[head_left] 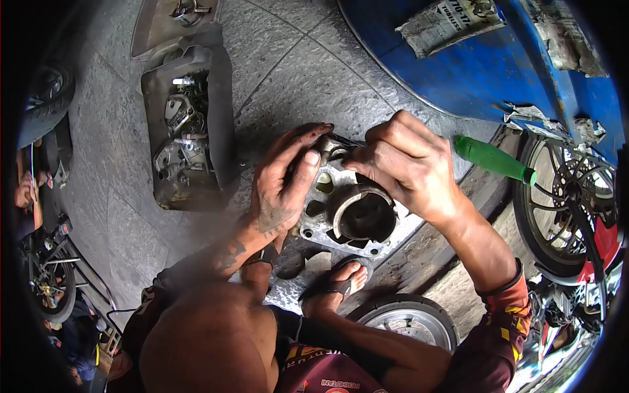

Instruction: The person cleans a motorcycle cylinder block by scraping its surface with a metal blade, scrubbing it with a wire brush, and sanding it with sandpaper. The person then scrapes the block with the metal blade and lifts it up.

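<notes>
A grey metal engine cylinder block (pixel 416 226) with a large round bore and a raised sleeve rim is between my two hands, its flat face toward the camera. My left hand (pixel 278 180) is closed on its left upper side, thumb on the near face and fingers reaching over the far edge. At the upper right edge, my right hand (pixel 413 160) has its fingers curled in a pinch. What sits between those fingertips, if anything, is hidden by the hand.
An open dark container (pixel 223 118) of metal engine parts stands on the tiled floor at upper left. A green bottle (pixel 491 158) lies by a blue drum (pixel 419 78) at right. Motorcycle wheels stand at right and left, and a wheel (pixel 409 321) lies near my foot (pixel 354 278).
</notes>
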`<state>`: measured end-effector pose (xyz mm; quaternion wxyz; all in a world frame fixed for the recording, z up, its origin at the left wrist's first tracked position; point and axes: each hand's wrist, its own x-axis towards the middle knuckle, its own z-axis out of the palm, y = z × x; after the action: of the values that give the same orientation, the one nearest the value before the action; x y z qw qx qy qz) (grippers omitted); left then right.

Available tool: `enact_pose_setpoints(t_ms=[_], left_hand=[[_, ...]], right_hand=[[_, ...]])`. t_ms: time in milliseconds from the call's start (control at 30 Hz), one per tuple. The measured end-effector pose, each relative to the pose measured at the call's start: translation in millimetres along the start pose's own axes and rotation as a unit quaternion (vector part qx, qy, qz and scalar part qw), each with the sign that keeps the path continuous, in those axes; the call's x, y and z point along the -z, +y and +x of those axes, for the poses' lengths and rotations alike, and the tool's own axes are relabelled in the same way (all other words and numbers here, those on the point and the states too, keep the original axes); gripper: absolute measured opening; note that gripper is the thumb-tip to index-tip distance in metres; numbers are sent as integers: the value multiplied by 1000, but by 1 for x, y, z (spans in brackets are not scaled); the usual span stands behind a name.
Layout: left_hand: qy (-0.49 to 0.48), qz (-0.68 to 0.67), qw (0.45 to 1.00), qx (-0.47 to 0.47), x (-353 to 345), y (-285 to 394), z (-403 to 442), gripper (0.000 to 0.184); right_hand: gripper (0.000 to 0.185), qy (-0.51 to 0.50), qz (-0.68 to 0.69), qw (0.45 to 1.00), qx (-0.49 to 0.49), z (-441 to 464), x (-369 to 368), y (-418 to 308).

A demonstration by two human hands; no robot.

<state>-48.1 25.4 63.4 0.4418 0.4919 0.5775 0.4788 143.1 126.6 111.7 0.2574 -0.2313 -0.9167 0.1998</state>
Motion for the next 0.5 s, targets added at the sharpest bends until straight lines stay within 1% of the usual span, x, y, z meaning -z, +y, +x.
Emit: enact_pose_setpoints(t_ms=[33, 100, 133, 233, 267, 300, 367, 400, 500], left_hand=[[1, 3, 1000, 2, 1, 0, -2, 33], [-3, 17, 999, -27, 2, -1, -2, 32], [-3, 15, 999, -30, 2, -1, -1, 32], [3, -2, 1000, -2, 0, 0, -1, 31], [3, 0, 1000, -6, 0, 0, 0, 31], [2, 3, 1000, -12, 0, 0, -1, 31], [-7, 12, 1000, -17, 3, 3, 0, 31], [-6, 21, 1000, -21, 5, 3, 0, 32], [7, 5, 1000, -25, 0, -2, 1, 32]], right_hand=[[20, 1, 3, 1000, 0, -3, -1, -2], [20, -14, -5, 1000, -17, -15, 1, -5], [21, -14, 19, 999, -26, -21, 1, -6], [21, -34, -2, 999, -10, -5, 4, -4], [22, -7, -1, 1000, 4, 2, 1, 0], [22, -13, -6, 1000, -12, 5, 1, -1], [23, -23, 7, 1000, -20, -9, -1, -6], [23, -5, 50, 999, -18, -13, -2, -9], [22, -44, 17, 998, -27, -2, 2, -7]])
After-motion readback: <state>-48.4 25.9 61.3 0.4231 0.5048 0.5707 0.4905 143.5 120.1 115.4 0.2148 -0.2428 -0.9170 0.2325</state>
